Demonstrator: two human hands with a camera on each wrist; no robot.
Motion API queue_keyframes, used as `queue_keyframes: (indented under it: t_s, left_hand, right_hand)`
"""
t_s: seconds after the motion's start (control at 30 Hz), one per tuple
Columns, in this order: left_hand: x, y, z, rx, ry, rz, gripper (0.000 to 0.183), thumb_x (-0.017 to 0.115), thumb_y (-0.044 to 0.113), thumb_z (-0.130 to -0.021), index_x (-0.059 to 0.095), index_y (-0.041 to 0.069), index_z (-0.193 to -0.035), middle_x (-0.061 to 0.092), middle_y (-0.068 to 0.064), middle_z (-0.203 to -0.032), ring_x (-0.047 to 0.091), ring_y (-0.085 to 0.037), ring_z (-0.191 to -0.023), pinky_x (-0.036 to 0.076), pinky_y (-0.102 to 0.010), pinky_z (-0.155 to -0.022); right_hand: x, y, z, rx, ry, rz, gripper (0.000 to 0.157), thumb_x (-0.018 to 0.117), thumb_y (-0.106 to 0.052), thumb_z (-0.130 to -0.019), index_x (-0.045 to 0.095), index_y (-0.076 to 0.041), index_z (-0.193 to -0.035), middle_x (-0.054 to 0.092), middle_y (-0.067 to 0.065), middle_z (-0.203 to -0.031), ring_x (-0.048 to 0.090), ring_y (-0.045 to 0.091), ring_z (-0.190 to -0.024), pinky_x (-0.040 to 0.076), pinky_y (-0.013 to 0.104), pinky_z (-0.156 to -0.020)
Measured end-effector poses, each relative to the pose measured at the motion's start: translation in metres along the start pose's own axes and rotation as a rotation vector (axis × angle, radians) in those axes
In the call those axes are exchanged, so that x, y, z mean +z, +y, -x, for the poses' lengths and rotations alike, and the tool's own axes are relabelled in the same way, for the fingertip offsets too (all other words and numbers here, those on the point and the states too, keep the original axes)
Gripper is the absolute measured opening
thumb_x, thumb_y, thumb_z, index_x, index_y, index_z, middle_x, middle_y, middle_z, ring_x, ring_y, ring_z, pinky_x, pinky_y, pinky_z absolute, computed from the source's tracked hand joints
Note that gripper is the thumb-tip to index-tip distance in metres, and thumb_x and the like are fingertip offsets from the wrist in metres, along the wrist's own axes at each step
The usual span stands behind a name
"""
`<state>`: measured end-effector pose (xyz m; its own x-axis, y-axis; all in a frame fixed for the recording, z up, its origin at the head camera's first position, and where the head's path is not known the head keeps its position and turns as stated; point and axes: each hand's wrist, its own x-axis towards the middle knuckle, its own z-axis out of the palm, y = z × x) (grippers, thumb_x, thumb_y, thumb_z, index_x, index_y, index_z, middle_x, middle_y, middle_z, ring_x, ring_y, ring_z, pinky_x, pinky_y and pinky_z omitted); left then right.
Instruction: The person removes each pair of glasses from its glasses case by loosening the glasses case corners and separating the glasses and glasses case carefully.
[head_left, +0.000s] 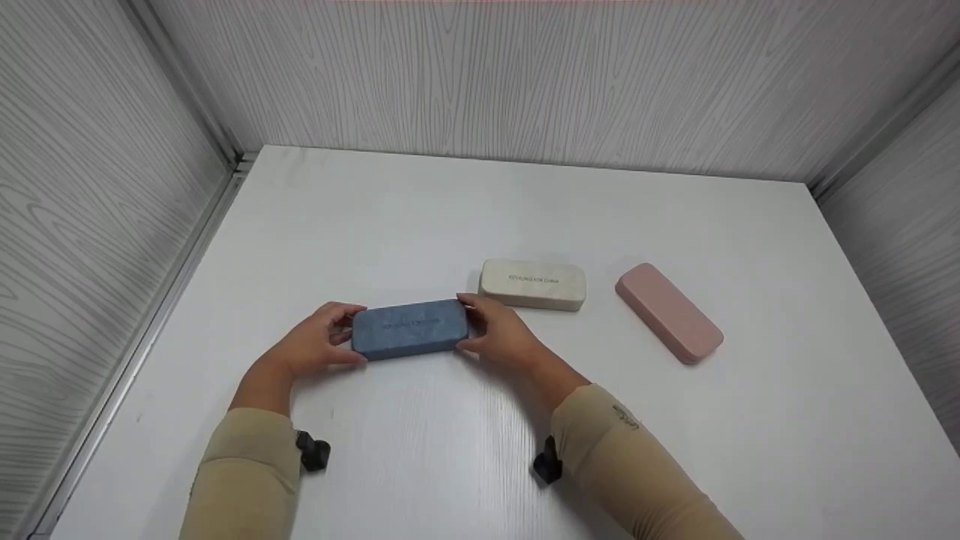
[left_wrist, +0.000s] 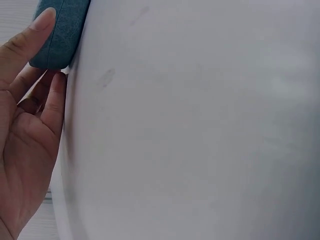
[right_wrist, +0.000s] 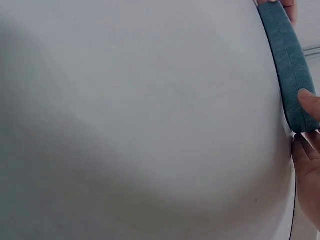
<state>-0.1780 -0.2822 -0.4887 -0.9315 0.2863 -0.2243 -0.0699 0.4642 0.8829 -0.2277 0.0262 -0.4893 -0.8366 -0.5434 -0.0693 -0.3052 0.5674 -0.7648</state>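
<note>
A blue glasses case [head_left: 410,328] with small dark lettering on its lid lies closed and slightly slanted on the white table. My left hand [head_left: 309,346] holds its left end, the thumb at the near side and fingers at the far side. At the other end, my right hand [head_left: 504,334] grips the case in the same way. In the left wrist view, the left thumb presses the seam of the case [left_wrist: 62,37]. The right wrist view has the right thumb on the near side of the case [right_wrist: 287,60], low against the tabletop.
A cream glasses case [head_left: 532,283] with lettering lies just beyond my right hand. Farther right, a pink glasses case [head_left: 670,313] lies diagonally. The white table [head_left: 450,202] is bounded by grey wood-grain panels [head_left: 480,75] at the back and both sides.
</note>
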Motion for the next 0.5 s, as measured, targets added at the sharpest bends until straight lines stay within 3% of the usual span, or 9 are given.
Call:
queue_keyframes:
  t_s: [0.23, 0.5]
  left_hand:
    - [-0.0001, -0.0005, 0.0007, -0.018, -0.017, -0.010, 0.083, 0.082, 0.018, -0.066, 0.037, 0.005, -0.134, 0.033, -0.010, -0.133, 0.036, -0.029, -0.129, 0.039, -0.029, -0.099]
    - [0.0021, -0.0007, 0.0000, -0.011, -0.011, -0.079, 0.083, 0.082, 0.019, -0.067, 0.036, 0.006, -0.135, 0.034, -0.010, -0.133, 0.036, -0.028, -0.129, 0.037, -0.035, -0.102]
  right_hand:
    - [0.0005, 0.0007, -0.0037, 0.024, -0.027, 0.060, 0.079, 0.077, -0.019, -0.074, 0.035, -0.022, -0.142, 0.041, -0.004, -0.139, 0.034, 0.009, -0.128, 0.027, 0.026, -0.107]
    - [0.0003, 0.0045, -0.0046, 0.005, -0.022, 0.059, 0.080, 0.079, -0.023, -0.072, 0.037, -0.020, -0.140, 0.043, -0.004, -0.138, 0.035, 0.009, -0.128, 0.028, 0.027, -0.107]
